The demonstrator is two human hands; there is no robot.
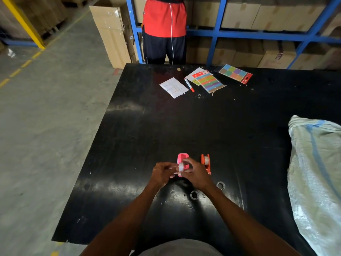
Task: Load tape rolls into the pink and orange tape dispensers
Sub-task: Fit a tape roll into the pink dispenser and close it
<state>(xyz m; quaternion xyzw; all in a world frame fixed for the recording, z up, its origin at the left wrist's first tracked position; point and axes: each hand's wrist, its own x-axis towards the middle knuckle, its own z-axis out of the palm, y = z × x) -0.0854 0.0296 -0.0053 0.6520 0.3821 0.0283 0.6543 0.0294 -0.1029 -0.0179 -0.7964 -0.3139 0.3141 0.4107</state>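
Observation:
The pink tape dispenser (183,157) sits on the black table (203,122) near its front edge. Just in front of it, a clear tape roll (181,167) is held between both hands. My right hand (195,173) grips the roll from the right. My left hand (162,172) pinches at its left side, seemingly on the tape's loose end. The orange tape dispenser (206,162) stands to the right with a tape roll seated in it. Two small ring-shaped tape cores, one (194,194) nearer and another (220,185) further right, lie on the table below my right wrist.
At the far side lie a white label sheet (174,87), a red-tipped marker (189,85), and two packs of coloured stickers (209,82) (235,73). A large woven sack (315,172) fills the right edge. A person in a red shirt (165,21) stands beyond the table by blue shelving.

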